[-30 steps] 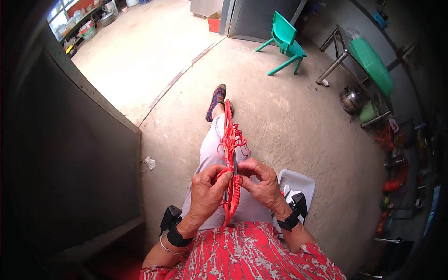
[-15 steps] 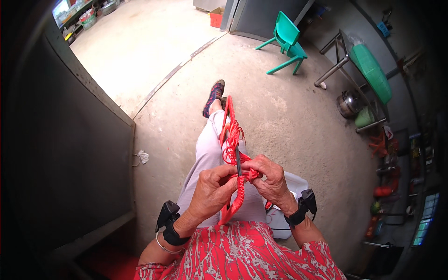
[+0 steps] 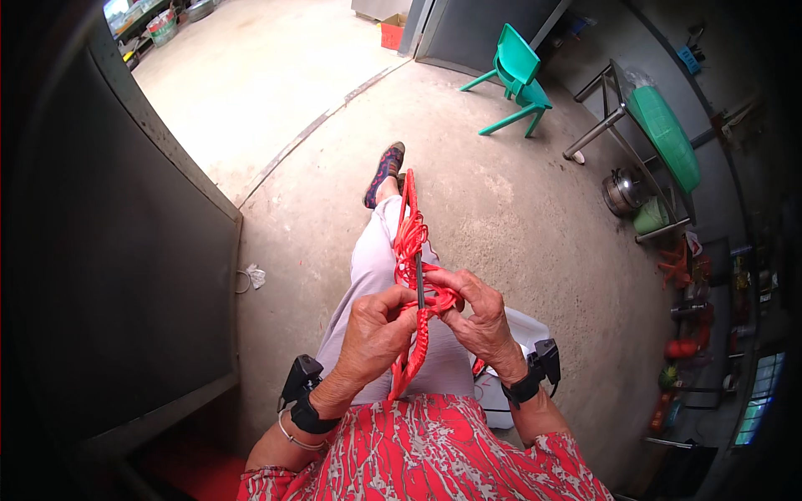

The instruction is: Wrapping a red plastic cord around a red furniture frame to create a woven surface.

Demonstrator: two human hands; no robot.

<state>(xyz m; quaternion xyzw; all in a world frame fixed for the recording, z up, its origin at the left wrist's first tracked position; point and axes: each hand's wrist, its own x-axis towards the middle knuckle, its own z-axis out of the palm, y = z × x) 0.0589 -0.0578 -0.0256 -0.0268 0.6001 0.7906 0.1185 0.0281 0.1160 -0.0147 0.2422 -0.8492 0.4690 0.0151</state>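
Note:
Over my lap stands a narrow frame (image 3: 420,330), seen nearly edge-on and mostly wrapped in braided red ribbon. A dark bare stretch of its rod (image 3: 420,282) shows between the wrapped parts. My left hand (image 3: 376,330) is closed, thumb and forefinger pinching the frame where the wrapping meets the bare rod. To the right of the rod, my right hand (image 3: 482,317) is closed on a loop of red ribbon (image 3: 443,298), its forefinger raised along the loop. A loose bunch of the same ribbon (image 3: 409,238) hangs on the frame's far part. The fingertips partly hide the ribbon's crossing.
A white plastic container (image 3: 522,330) is beside my right leg. Ahead stands a green chair (image 3: 518,67); at right, a metal-legged table (image 3: 614,117) has a pot (image 3: 622,194) below. A dark door panel (image 3: 159,242) rises on the left.
The frame has shifted slightly left. My right hand has moved a little up and left, its forefinger now lifted and more ribbon spread between its fingers. My left hand stays pinched at the frame.

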